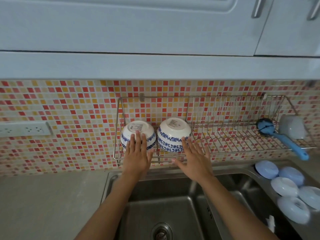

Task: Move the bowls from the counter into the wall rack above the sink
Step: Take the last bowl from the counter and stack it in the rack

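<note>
Far left on tiled wall: white power strip [26, 130]. Grey counter [48, 196] near left. Wall rack [242, 134], wire, mounted above steel sink [173, 205]. Two blue-white bowls upside down in rack's left section, side by side: left bowl [137, 130] and right bowl [174, 134], which looks like 2 stacked. Left hand [137, 153] flat w/ straight fingers, slightly apart, tips touching left bowl. Right hand [193, 158] fingers spread & straight, index tip at right bowl's lower edge; contact can't tell. Further right in rack: blue brush [280, 135], grey cup [292, 127]. Near right, beside sink: pale blue bowls [284, 186], 5 or so, upside down on counter.
</note>
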